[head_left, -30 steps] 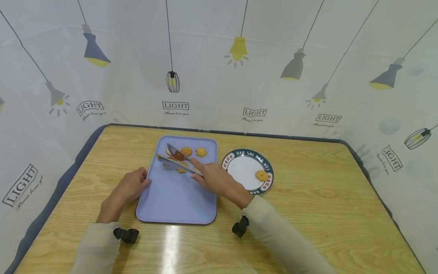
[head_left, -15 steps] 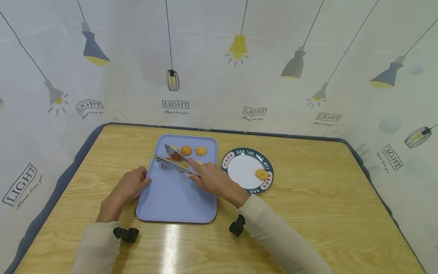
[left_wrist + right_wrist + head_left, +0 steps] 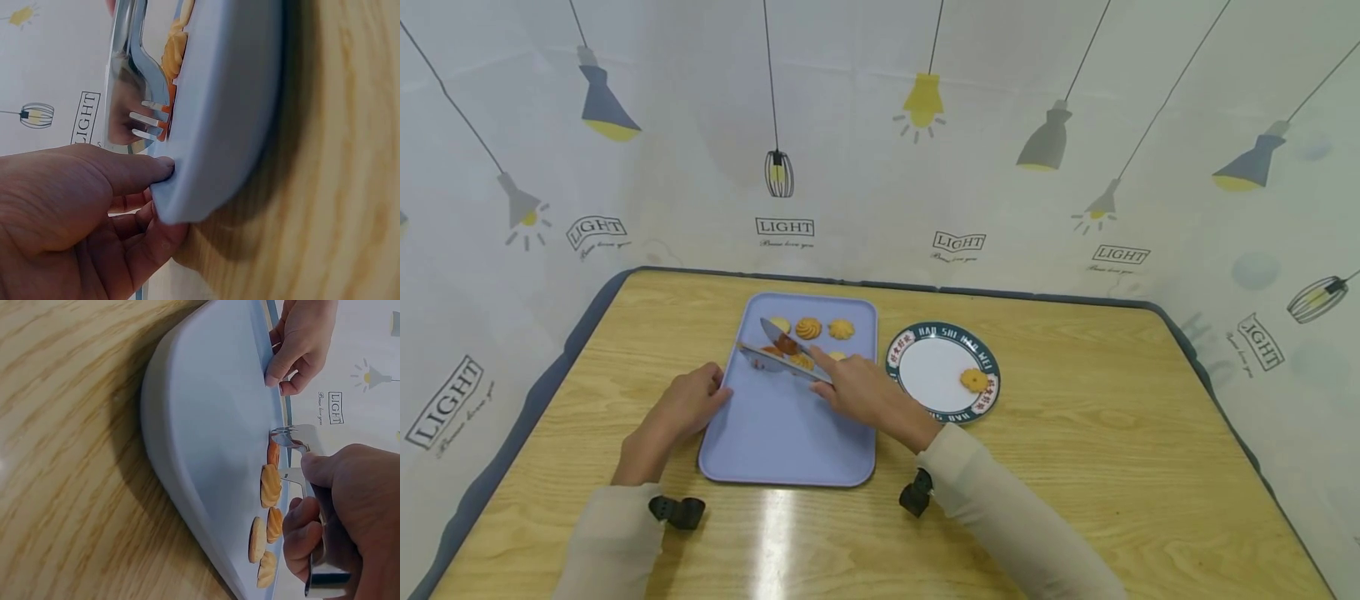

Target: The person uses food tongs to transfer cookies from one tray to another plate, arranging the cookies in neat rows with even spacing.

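On the far half of the blue tray (image 3: 790, 425), our tongs (image 3: 782, 354) straddle a reddish cookie (image 3: 787, 342), with more yellow cookies (image 3: 808, 328) lying just beside it. Over the last second the tongs have slid a little toward the tray's far left corner and their arms have narrowed, so we judge the pinch is nearly made but the cookie is not yet lifted. Our right hand (image 3: 865, 392) curls its fingers (image 3: 300, 528) round the tongs' handle, squeezing. Our left hand (image 3: 681, 408) pinches the tray's left rim, thumb (image 3: 134, 175) on top, fingers beneath. A plate (image 3: 928, 371) to the right holds one cookie.
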Tool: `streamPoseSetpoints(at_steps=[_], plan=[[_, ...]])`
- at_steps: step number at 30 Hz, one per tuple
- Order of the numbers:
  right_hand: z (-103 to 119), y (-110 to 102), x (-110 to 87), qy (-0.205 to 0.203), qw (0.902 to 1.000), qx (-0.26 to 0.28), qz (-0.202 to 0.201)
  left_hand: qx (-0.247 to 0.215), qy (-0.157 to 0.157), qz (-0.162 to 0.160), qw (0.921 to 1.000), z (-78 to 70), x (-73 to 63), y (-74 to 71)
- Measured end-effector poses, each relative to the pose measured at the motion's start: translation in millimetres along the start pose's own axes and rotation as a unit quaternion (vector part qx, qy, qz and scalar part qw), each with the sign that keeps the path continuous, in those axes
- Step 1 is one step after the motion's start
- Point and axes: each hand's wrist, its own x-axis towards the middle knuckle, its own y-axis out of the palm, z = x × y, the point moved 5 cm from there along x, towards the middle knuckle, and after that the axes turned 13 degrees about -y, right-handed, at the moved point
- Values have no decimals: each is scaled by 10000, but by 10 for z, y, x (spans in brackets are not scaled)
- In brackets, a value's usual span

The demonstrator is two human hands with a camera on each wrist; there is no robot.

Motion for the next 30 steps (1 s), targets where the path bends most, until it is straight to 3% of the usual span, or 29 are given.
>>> streamPoseSetpoints(at_steps=[9,16,24,30], plan=[[-3,-8,7,-23,10000,-60,-38,-5,9,11,10000,-20,-16,-16],[-34,-52,-44,-97,9995,288,-107,-3,-62,62,10000,-13,-13,-19],[-160,-160,-250,-44,9984,468,-301,-35,-47,28,10000,-6,-18,-28],[-292,-239,-538,154,9973,567,-429,-78,-19,23,10000,0,-3,-16]])
